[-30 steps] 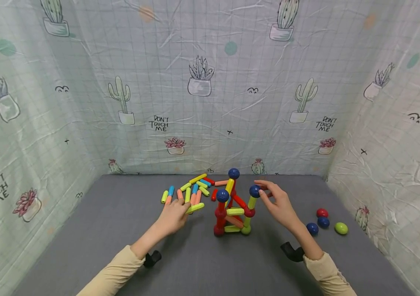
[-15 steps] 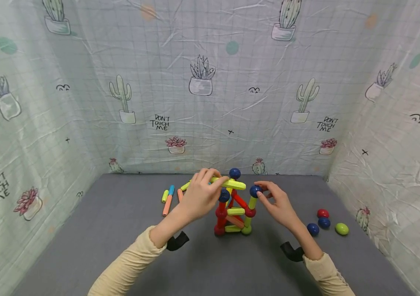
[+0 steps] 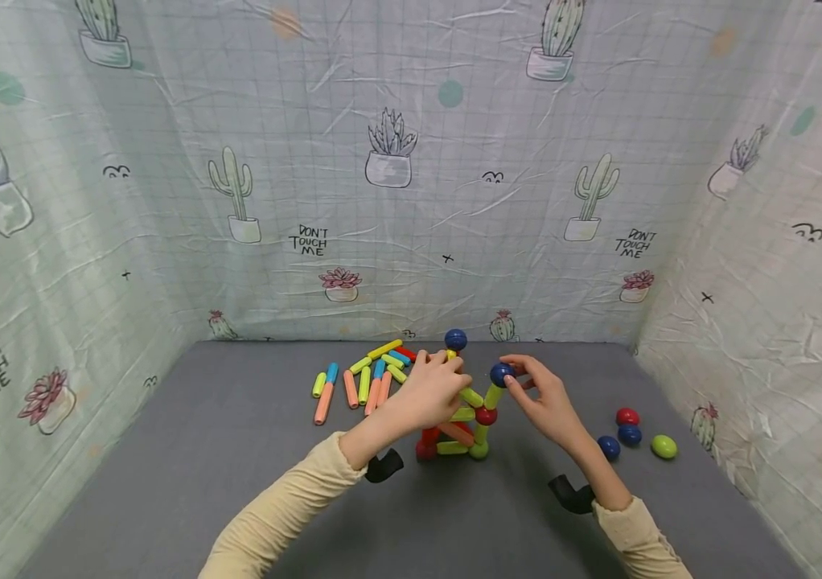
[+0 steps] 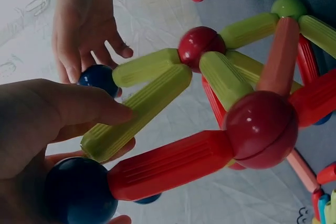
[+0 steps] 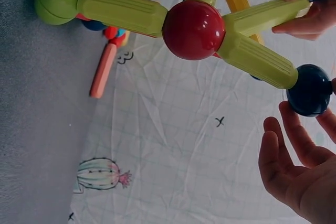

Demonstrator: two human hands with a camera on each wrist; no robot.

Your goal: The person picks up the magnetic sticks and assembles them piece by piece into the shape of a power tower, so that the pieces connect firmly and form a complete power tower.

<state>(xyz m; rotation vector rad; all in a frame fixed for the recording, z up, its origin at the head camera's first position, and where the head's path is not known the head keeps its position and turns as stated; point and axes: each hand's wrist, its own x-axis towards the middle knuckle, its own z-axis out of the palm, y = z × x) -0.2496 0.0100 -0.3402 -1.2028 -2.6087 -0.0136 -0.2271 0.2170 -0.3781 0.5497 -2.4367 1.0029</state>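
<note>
My left hand [image 3: 429, 390] pinches a yellow-green rod [image 4: 139, 114] between thumb and fingers. The rod's far end meets a red ball [image 5: 193, 30] of a frame of rods and balls. Thumb and fingertips of my right hand [image 3: 544, 402] hold a blue ball [image 3: 502, 375] on top of another yellow-green rod [image 5: 258, 60], which slants up from that same red ball. Under my left palm, a second blue ball [image 4: 81, 190] caps a red rod [image 4: 170, 163]; in the head view my left hand hides it. A third blue ball [image 3: 456, 339] tops the rear of the frame.
Several loose rods [image 3: 363, 386] in yellow, blue, orange and red lie left of the frame on the grey table [image 3: 411, 515]. Far right are two blue balls [image 3: 609, 448], a red ball [image 3: 627, 416] and a green ball [image 3: 664, 447]. A patterned curtain [image 3: 447, 201] stands behind.
My left hand has brought the yellow-green rod from the loose pile rightward to the frame and lowered its end to the red ball. The right hand keeps its hold on the blue ball.
</note>
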